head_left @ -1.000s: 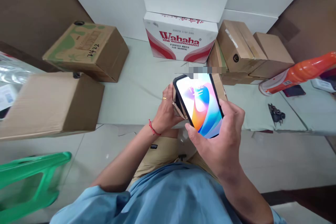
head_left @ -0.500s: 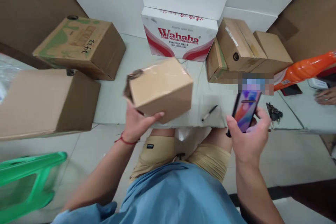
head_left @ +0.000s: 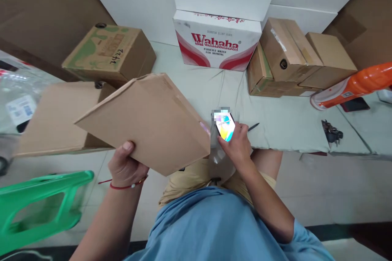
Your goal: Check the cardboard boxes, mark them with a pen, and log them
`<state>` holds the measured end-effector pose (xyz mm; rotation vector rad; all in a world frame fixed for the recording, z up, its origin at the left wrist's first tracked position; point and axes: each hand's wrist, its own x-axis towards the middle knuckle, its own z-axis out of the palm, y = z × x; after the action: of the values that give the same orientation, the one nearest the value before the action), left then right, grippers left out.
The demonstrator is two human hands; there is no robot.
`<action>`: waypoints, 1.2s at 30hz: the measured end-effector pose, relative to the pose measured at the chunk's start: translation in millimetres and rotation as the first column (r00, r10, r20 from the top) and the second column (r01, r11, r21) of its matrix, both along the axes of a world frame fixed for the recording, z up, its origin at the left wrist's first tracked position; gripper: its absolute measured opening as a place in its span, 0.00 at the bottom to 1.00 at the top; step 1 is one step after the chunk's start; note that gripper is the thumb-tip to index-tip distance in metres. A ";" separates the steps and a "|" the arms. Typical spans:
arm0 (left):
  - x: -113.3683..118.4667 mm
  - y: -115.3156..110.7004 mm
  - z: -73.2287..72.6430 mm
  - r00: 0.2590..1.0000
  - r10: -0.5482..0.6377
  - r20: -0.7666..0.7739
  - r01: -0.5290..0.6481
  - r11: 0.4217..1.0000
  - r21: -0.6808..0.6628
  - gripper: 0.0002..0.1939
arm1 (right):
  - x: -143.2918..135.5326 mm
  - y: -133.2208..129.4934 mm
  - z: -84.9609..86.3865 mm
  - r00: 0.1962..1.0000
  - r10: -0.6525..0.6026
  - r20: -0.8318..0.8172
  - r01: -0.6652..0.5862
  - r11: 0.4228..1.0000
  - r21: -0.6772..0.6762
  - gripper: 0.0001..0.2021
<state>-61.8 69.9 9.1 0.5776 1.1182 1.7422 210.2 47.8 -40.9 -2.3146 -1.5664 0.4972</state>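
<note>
My left hand grips a plain brown cardboard box by its lower left edge, thumb on the broad face. The box is tilted and raised above the table's front edge, and only its flat face and a narrow side show. Close to the box's right corner, my right hand is wrapped round a smartphone. Its screen is lit with bright colours and partly pixelated. Behind my right hand, a pen lies on the table, partly hidden.
Cardboard boxes stand at the left and behind it. A white Wahaha carton is at the back, stacked boxes right of it. An orange bottle, keys and a green stool are also around.
The held box has come nearer and left, turned so its broad face shows. My right hand has carried the phone leftward, up to the box's right corner.
</note>
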 end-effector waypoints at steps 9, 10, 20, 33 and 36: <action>4.9 7.1 -6.8 0.998 -0.010 0.068 0.008 0.999 0.033 0.30 | 12.6 -10.1 2.1 0.980 0.188 -0.067 -0.175 0.971 0.164 0.32; 6.7 7.2 -8.2 0.997 -0.014 0.074 0.011 0.999 0.035 0.29 | 17.5 -15.4 6.8 0.974 0.196 -0.113 -0.172 0.965 0.196 0.33; 106.6 -20.4 12.2 0.789 -0.609 0.084 0.615 0.783 -0.092 0.39 | 54.0 -93.4 56.0 0.631 0.123 -0.766 0.192 0.932 0.308 0.78; 132.8 -19.9 -3.1 0.411 -0.903 -0.122 0.880 0.428 -0.207 0.23 | 193.1 -131.6 57.6 0.348 -0.387 -0.854 0.803 0.594 0.058 0.37; 99.0 -15.0 -6.4 0.534 -0.839 -0.104 0.779 0.536 -0.324 0.22 | 224.4 -126.4 56.0 0.251 -0.398 -0.883 0.862 0.506 0.017 0.36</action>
<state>37.2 54.9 2.7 0.9961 0.9552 0.6907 434.6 -78.6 15.1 -1.6327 -0.1031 0.6385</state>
